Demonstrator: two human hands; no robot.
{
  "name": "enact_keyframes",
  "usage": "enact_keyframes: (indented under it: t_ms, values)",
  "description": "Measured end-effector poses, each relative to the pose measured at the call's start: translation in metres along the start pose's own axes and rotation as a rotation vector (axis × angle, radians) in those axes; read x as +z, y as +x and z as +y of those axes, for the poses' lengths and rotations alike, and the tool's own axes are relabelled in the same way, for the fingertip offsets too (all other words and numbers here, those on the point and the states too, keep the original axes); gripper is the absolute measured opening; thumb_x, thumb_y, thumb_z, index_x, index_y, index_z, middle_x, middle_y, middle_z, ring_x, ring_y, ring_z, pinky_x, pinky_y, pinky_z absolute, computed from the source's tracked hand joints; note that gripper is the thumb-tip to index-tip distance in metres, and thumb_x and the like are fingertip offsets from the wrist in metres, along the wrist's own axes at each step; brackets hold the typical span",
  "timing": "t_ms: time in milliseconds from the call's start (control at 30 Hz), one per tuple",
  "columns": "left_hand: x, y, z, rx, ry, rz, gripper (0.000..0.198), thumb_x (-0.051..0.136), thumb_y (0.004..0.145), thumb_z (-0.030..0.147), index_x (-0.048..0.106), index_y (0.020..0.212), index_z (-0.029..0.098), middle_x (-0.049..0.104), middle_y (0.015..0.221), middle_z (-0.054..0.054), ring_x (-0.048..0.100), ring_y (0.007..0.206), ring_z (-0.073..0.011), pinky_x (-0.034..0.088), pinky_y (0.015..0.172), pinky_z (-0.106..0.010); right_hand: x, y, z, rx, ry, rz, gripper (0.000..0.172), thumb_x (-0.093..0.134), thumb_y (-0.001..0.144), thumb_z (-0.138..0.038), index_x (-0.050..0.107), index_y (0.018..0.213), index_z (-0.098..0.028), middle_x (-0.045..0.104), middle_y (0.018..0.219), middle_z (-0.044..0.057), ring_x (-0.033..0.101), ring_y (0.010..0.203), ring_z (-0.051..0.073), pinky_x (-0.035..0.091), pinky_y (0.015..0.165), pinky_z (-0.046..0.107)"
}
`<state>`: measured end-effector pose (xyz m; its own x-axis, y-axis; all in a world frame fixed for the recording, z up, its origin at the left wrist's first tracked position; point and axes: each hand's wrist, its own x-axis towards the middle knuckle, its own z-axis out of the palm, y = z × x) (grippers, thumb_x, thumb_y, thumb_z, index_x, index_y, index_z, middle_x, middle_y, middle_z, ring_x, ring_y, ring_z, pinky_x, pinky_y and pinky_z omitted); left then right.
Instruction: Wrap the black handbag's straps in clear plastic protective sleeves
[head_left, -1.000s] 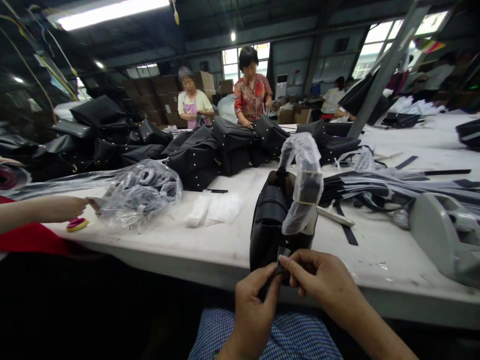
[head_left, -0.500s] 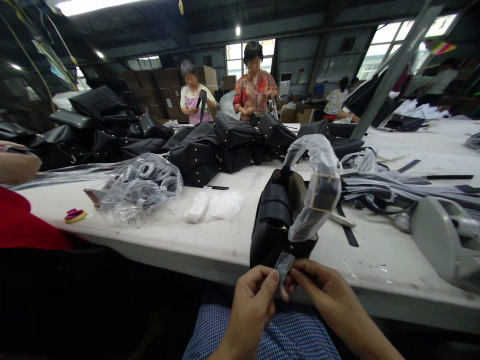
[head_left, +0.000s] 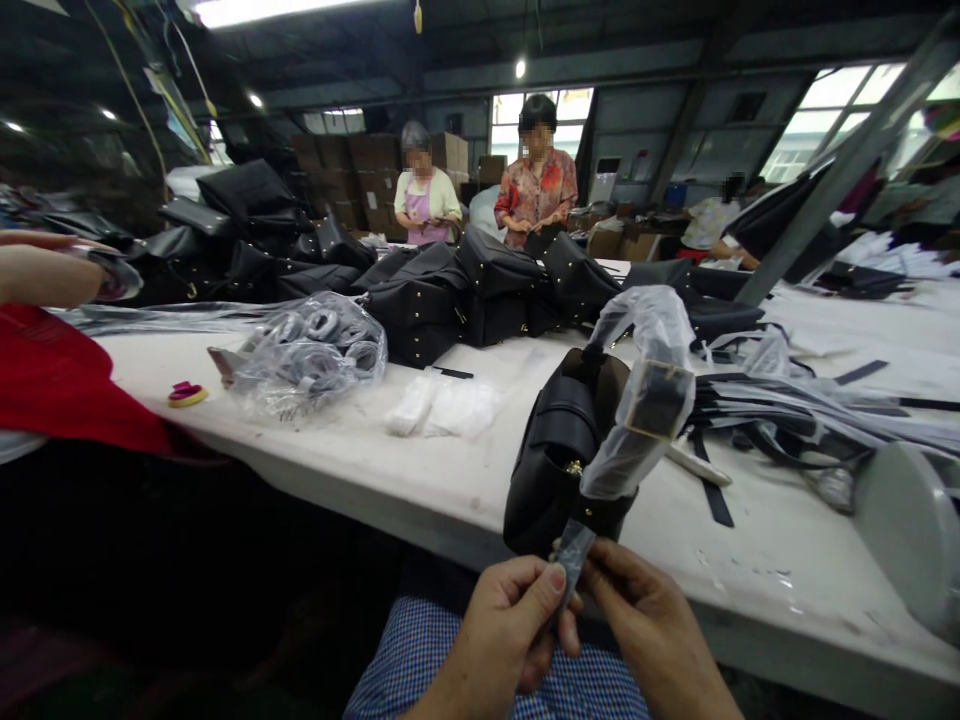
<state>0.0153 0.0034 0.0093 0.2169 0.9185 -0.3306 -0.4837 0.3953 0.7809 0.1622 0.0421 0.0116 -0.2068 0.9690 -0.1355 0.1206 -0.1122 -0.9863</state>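
Observation:
A black handbag [head_left: 551, 470] stands open-topped at the table's near edge, its arched handle [head_left: 628, 455] wrapped in clear plastic with a dark band around it. Below the bag's near side, a short plastic-covered strap end [head_left: 576, 552] points toward me. My left hand [head_left: 514, 615] pinches this strap end between thumb and fingers. From the other side, the closed fingers of my right hand [head_left: 649, 610] grip its edge; their tips are partly hidden behind it. Both hands are above my checked clothing [head_left: 420, 640].
Black bags [head_left: 420, 300] are heaped across the table [head_left: 337, 460]. A plastic bag of grey rolls [head_left: 315, 345], white packets [head_left: 446, 405], a tape ring [head_left: 187, 394], straps [head_left: 780, 405] and a grey machine [head_left: 904, 530] lie around. A person's arm [head_left: 45, 275] reaches in at left; co-workers stand behind.
The view has shifted, so the scene sits further right. My hands have stayed at the strap end, which now shows more upright. At the far left, the other person's arm reaches further in.

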Motion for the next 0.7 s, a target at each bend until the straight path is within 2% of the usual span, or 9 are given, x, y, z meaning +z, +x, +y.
enact_keyframes:
  t_ms: [167,300,433,533,633,700]
  values:
    - [-0.001,0.0,0.001,-0.014,-0.021,-0.072,0.052,0.072,0.076,0.064,0.062,0.077,0.013,0.059,0.052,0.003,0.026,0.028,-0.0011,0.013,0.029,-0.019,0.002,0.0,0.006,0.07,0.016,0.032,0.037,0.076,0.077,-0.048,0.081,0.101,-0.021,0.079,0.096,0.009,0.074,0.09,0.026,0.059,0.086,0.032]
    - [-0.001,-0.001,0.001,-0.058,-0.029,-0.147,0.051,0.073,0.076,0.062,0.062,0.075,0.013,0.059,0.053,0.003,0.026,0.027,-0.0015,0.013,0.029,-0.02,0.004,0.003,0.004,0.073,-0.099,0.027,0.03,0.073,0.075,-0.04,0.082,0.096,-0.02,0.079,0.099,0.011,0.073,0.099,0.031,0.059,0.088,0.036]
    - [0.0,-0.003,0.003,-0.07,-0.073,-0.115,0.048,0.073,0.078,0.06,0.061,0.074,0.013,0.057,0.053,0.003,0.025,0.028,-0.0007,0.011,0.03,-0.02,0.003,0.005,-0.002,0.041,-0.128,0.016,0.028,0.073,0.076,-0.04,0.082,0.095,-0.021,0.079,0.096,0.011,0.073,0.094,0.032,0.058,0.091,0.042]
    - [-0.002,-0.003,0.005,-0.085,-0.137,-0.089,0.046,0.074,0.079,0.056,0.062,0.079,0.012,0.058,0.056,0.003,0.025,0.03,0.0001,0.01,0.032,-0.02,-0.003,0.003,-0.008,0.05,-0.007,-0.092,0.036,0.077,0.077,-0.049,0.081,0.101,-0.021,0.077,0.107,0.012,0.07,0.105,0.032,0.052,0.101,0.046]
    - [-0.002,-0.003,0.003,-0.117,-0.223,-0.124,0.042,0.076,0.08,0.052,0.061,0.082,0.013,0.057,0.058,0.005,0.022,0.032,0.0009,0.009,0.034,-0.02,-0.008,-0.003,-0.012,0.164,0.21,-0.224,0.045,0.078,0.078,-0.049,0.076,0.115,-0.024,0.07,0.127,0.012,0.061,0.123,0.033,0.045,0.108,0.048]
    - [-0.001,-0.002,-0.001,-0.149,-0.279,-0.172,0.042,0.078,0.078,0.052,0.06,0.082,0.014,0.053,0.056,0.007,0.02,0.032,0.001,0.009,0.035,-0.019,-0.006,-0.006,-0.014,0.254,0.38,-0.298,0.044,0.077,0.078,-0.047,0.075,0.117,-0.026,0.065,0.136,0.011,0.055,0.131,0.032,0.042,0.11,0.048]
